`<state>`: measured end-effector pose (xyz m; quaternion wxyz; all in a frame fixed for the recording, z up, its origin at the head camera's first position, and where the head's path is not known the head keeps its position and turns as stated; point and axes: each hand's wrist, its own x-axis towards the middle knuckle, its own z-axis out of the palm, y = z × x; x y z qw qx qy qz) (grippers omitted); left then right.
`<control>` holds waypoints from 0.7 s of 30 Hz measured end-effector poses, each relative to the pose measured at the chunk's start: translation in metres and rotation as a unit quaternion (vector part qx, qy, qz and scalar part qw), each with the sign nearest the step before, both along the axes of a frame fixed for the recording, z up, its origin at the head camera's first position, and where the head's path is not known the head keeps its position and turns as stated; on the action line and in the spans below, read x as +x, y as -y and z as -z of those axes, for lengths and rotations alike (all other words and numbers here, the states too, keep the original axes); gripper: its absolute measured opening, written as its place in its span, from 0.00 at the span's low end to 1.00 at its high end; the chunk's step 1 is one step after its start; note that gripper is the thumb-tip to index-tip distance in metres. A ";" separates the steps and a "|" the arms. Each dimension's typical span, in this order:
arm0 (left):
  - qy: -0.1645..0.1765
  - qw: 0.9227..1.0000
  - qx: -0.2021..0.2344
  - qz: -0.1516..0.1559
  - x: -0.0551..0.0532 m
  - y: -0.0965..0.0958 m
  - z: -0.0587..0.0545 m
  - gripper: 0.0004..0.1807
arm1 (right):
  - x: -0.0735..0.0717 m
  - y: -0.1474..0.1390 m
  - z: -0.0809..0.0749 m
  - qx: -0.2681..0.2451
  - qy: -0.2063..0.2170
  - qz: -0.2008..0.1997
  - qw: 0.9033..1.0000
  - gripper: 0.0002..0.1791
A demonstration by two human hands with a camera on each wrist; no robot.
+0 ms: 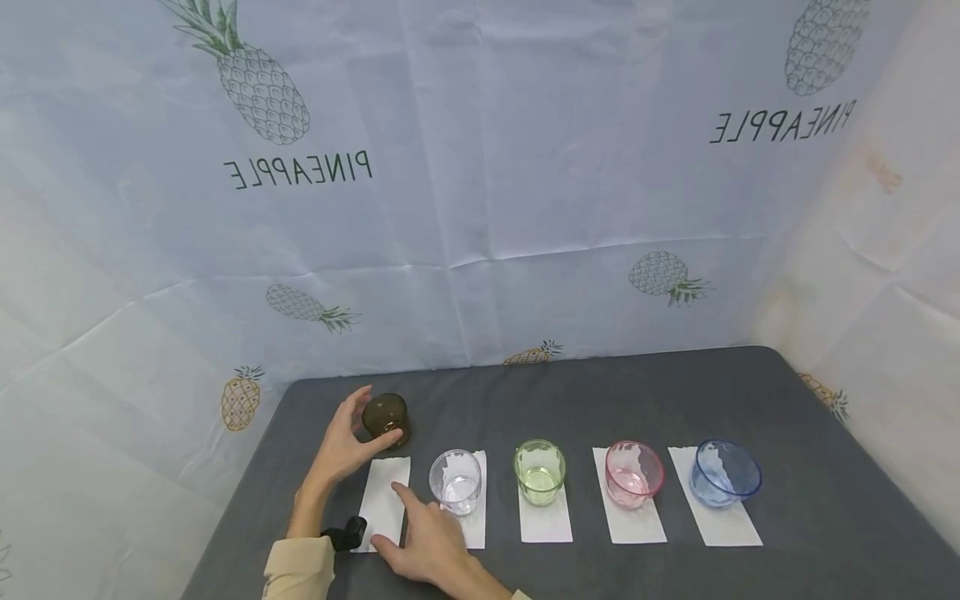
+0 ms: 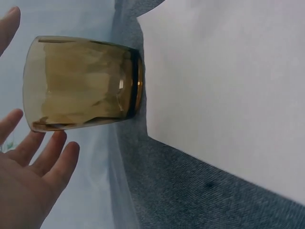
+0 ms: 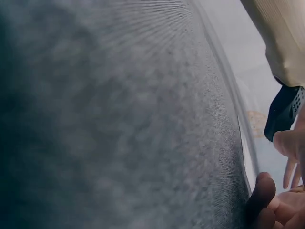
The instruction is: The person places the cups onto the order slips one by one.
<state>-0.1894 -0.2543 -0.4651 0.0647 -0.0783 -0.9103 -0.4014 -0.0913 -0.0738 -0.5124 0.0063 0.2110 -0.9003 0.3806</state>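
- Amber glass [image 1: 386, 417]: stood upside down on the grey table [image 1: 675, 392], just behind the leftmost paper slip [image 1: 385, 500] and not on it; smoky brown, see-through, with a darker band at the rim.
- My left hand [image 1: 347, 446]: fingers spread and loosely cupped round the amber glass; no firm grip showed.
- My right hand [image 1: 423, 542]: lay flat, forefinger pressing that paper slip.
- Done, by my reckoning: clear glass [image 1: 455, 481], green glass [image 1: 539, 471], pink bowl [image 1: 634, 473] and blue bowl [image 1: 724, 473] each sat on a slip. Left: the amber one.

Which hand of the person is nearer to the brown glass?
Left. The left hand is around the brown glass, with its fingers close beside it. The right hand rests lower down on the white paper strip, apart from the glass.
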 end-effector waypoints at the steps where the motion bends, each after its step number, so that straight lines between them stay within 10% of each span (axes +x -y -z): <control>1: 0.001 1.000 0.001 -0.001 0.000 0.000 0.001 0.53 | 0.000 0.001 0.001 0.009 -0.002 0.006 1.000 0.39; 21: 0.034 0.999 -0.002 -0.008 -0.007 -0.001 0.007 0.55 | -0.003 0.010 0.003 0.094 -0.018 0.050 0.994 0.41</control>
